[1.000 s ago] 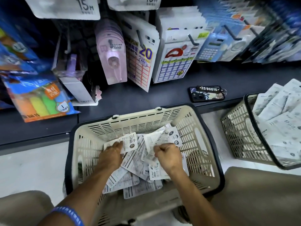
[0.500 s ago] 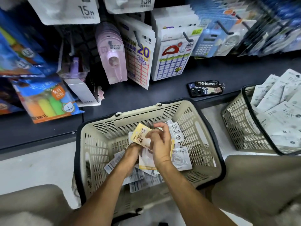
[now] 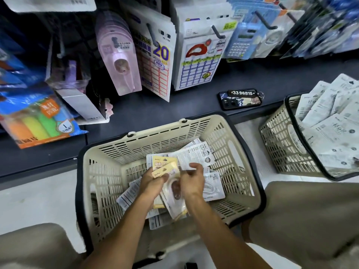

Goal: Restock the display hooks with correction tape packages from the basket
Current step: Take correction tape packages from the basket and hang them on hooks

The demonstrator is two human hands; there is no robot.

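Holding: my left hand [image 3: 153, 181] grips a fanned stack of packages [image 3: 165, 167] over the basket [image 3: 240, 171].
Right hand [image 3: 191, 179]: just beside my left, fingers pinching a white package [image 3: 194, 156].
Below both hands: more loose packages.

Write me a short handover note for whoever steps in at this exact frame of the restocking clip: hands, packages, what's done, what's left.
Left hand: grips a small stack of yellow-topped packages over the basket.
Right hand: pinches a white package at its lower edge, seemingly sorting it toward the stack.
More packages lie loose on the basket floor. The pink correction tape hook on the display already carries stock.
Done: a handful gathered. Nothing from this handful is hung yet.
Left: finish collecting, lift to the matching hook, thread the packages on, repeat until the basket is cleared. A second basket on the right holds other white packs.
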